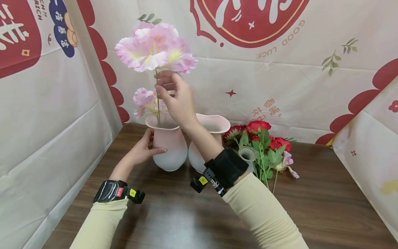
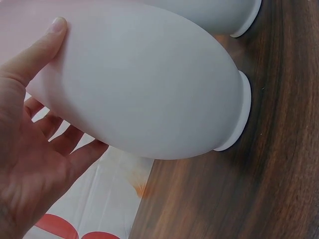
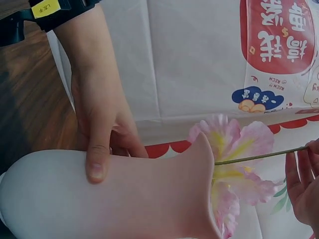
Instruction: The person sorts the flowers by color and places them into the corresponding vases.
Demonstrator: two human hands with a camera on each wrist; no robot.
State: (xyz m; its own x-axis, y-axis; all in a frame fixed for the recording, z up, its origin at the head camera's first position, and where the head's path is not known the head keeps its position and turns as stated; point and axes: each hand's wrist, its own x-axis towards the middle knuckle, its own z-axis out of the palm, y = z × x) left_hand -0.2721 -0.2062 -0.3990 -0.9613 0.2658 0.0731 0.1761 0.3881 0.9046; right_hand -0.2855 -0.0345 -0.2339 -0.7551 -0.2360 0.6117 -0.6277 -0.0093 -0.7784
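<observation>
A pink-to-white vase [image 1: 169,152] stands on the table, steadied by my left hand [image 1: 143,147]. In the left wrist view the thumb lies on the front of the vase [image 2: 149,84], with the left hand's [image 2: 35,164] other fingers around its side. Above the rim, my right hand [image 1: 178,98] pinches the thin green stem of a large pink artificial flower [image 1: 152,48]; the stem runs down into the vase's mouth. A lower pink blossom [image 1: 144,99] shows just above the rim. The right wrist view catches the right hand [image 3: 306,186] at its edge, on the stem [image 3: 259,156].
A second pink-and-white vase [image 1: 196,157] stands close on the right, partly behind my right forearm. Beyond it are a small narrow-necked vase [image 1: 247,154] and a heap of red roses [image 1: 258,127] with a pink flower [image 1: 284,162]. Printed cloth [image 1: 236,76] walls the table's back and sides.
</observation>
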